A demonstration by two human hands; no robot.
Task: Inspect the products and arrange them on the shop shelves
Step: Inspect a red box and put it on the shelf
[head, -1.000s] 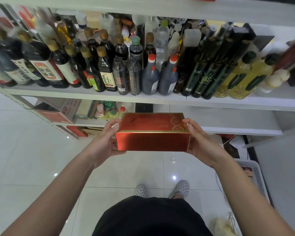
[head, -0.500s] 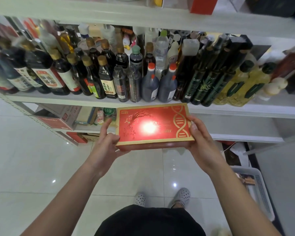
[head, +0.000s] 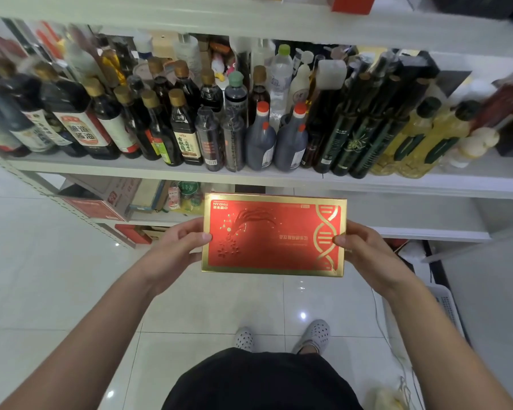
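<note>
Since half a second ago the flat red cardboard box with gold border [head: 274,235] has tilted its printed face fully to the camera, at frame centre. Left hand [head: 172,251] and right hand [head: 366,251] grip its short ends, fingers [head: 202,236] curled round. Inspection seems ongoing; placing remains. Middle white shelf [head: 427,187] is crowded with bottles [head: 187,134]; lower white shelf [head: 412,216] at right looks perhaps free.

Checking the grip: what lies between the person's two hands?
In the head view, only the red-and-gold box lies there; the left hand grips its left edge, the right hand its right edge, thumbs on top.
</note>
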